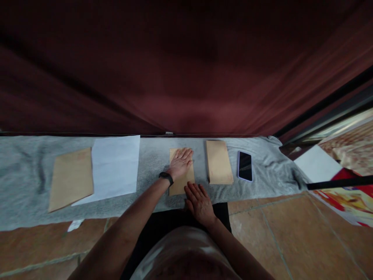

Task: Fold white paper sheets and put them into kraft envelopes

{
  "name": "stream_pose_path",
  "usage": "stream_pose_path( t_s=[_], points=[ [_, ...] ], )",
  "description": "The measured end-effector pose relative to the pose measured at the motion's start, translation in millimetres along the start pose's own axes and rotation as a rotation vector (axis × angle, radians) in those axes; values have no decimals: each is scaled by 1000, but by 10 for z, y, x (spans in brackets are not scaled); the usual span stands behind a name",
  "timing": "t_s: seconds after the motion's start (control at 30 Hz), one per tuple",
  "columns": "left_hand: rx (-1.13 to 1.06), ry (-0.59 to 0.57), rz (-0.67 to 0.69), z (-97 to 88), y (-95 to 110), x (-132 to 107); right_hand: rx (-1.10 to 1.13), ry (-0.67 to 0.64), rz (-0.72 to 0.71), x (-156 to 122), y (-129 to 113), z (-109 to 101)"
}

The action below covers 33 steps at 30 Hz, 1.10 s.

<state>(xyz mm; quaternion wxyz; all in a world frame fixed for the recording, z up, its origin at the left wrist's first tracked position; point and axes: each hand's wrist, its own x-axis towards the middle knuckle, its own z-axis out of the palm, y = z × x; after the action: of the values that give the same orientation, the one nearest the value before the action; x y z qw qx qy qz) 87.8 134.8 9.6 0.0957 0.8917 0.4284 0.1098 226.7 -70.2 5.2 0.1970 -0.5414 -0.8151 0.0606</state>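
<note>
A brown paper envelope (181, 186) lies flat on the grey cloth in front of me. My left hand (181, 160), with a black band on its wrist, rests flat on the envelope's upper part, fingers stretched out. Near its lower right corner is my right hand (200, 202), fingers extended and nothing held; the fingertips reach the envelope's edge. To the right sits a stack of brown envelopes (220, 163). Over on the left, more brown envelopes (72, 175) overlap the edge of some white paper sheets (116, 167).
A smartphone (244, 166) with a pale purple edge lies right of the stack. The grey cloth (271, 167) covers a long narrow surface against a dark red curtain (186, 85). At the far right are a white sheet (317, 164) and a red printed bag (352, 198). Tiled floor (314, 233) shows below.
</note>
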Motion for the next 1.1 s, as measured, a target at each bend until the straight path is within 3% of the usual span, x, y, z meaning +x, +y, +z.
stream_pose_path(
  t_s=[0.13,0.37,0.67,0.93,1.1],
  points=[
    [-9,10,45,14,28,-88,3,2,-1,-2,-4,-4],
    [-14,-23,136,0,93,-449,6,3,8,0,1,11],
    [-2,-28,210,-3,215,-1010,-48,-5,9,2,9,48],
    [89,62,236,-61,405,-1681,-99,7,20,-109,39,38],
    [141,82,225,-33,455,-1858,-88,24,45,-139,8,-8]
  ],
)
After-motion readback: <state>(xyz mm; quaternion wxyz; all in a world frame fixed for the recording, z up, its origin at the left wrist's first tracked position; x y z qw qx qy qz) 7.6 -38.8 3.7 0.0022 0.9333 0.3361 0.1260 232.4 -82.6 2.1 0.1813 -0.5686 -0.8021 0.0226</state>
